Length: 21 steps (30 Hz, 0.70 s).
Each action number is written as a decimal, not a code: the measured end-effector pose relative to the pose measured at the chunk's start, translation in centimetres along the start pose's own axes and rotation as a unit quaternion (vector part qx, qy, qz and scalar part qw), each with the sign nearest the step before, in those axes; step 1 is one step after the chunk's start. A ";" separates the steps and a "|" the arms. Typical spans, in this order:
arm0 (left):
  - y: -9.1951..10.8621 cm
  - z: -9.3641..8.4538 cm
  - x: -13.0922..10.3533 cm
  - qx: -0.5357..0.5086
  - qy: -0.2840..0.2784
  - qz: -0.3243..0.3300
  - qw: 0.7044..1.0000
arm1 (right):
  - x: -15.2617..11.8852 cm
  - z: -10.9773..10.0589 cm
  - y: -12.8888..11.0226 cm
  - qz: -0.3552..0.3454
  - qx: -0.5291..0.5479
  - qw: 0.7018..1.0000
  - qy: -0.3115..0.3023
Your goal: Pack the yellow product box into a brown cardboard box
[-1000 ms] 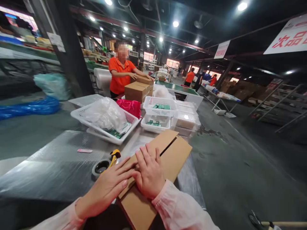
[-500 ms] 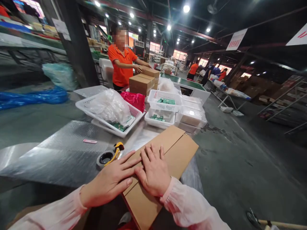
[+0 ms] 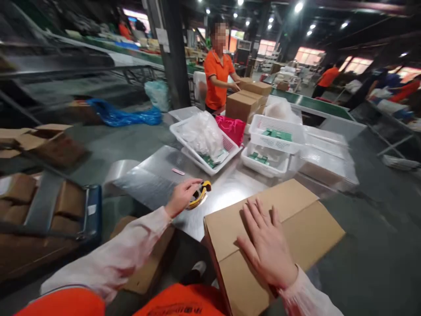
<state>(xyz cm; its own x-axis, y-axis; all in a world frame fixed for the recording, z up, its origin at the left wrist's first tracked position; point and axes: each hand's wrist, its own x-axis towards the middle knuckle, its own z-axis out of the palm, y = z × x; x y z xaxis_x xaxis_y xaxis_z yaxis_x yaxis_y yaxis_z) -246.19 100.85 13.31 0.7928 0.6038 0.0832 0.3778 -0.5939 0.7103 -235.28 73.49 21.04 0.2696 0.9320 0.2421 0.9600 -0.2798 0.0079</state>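
A cardboard box, its top flaps folded shut, sits at the near edge of a shiny metal counter in a dim, lamp-lit warehouse, directly in front of the person wearing the camera. The right hand lies flat on the box lid, palm down, fingers spread and pointing away along the seam between the flaps. To the left of the box, the left hand reaches across the counter in a pale pink sleeve and closes its fingers over a yellow-and-black tape dispenser that rests on the metal just beside the box's far left corner; how firmly the dispenser is gripped cannot be told. A small pink item lies on the counter a little beyond that hand. Farther back stand a tilted white basket heaped with clear plastic bags, a bright pink bag, and two stacked white baskets holding green packets. At the far end of the counter a co-worker in an orange shirt stands with hands on a stack of brown cartons. On the floor at left are flattened cartons and a blue plastic sheet.
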 end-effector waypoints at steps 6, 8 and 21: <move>-6.5 7.1 3.5 0.154 -0.106 -0.138 0.973 | 0.8 0.0 0.9 -0.027 -0.038 0.999 0.023; -7.5 9.1 3.3 0.183 -0.121 -0.156 0.963 | 1.0 -0.2 0.9 -0.022 -0.023 0.999 -0.008; 1.3 -4.3 0.4 -0.116 -0.028 -0.048 0.992 | 0.3 -0.5 1.9 0.080 0.382 0.907 -0.156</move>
<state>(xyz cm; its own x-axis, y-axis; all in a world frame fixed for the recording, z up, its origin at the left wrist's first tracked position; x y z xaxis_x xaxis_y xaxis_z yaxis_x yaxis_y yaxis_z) -247.40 102.63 17.26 0.7862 0.6174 -0.0257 0.3370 -0.3935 0.8553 -233.39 73.15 21.62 0.3039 0.9466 -0.1076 0.6463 -0.2878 -0.7068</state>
